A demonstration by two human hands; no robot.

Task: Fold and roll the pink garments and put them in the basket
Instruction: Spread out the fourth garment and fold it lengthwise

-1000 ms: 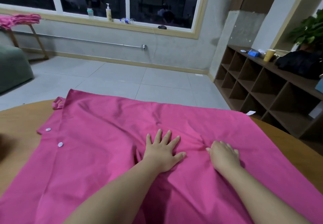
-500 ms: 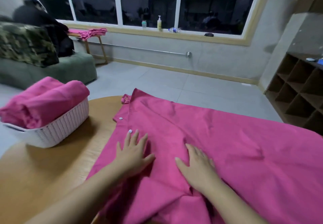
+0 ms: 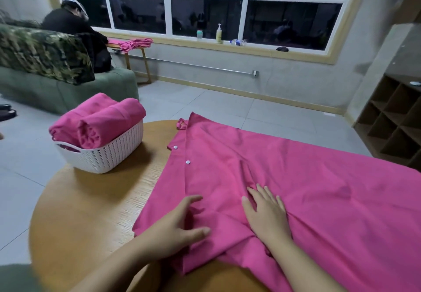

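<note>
A large pink garment (image 3: 296,182) with white snap buttons lies spread over the round wooden table (image 3: 95,212). My right hand (image 3: 266,212) lies flat on the cloth with straight fingers. To its left, my left hand (image 3: 180,225) rests on the garment's near left part, its fingers loosely bent over a fold. A white woven basket (image 3: 102,155) stands at the table's far left and holds two rolled pink garments (image 3: 98,121).
A green sofa (image 3: 68,86) with a camouflage cover and a seated person (image 3: 77,30) is at the back left. More pink cloth (image 3: 134,43) lies on a small wooden stand. Wooden cubby shelves (image 3: 391,118) stand on the right. Tiled floor lies beyond the table.
The view has swung left, bringing the basket into sight. Both hands have slid toward the garment's left and near edge, and my left hand's fingers have gone from spread flat to loosely bent.
</note>
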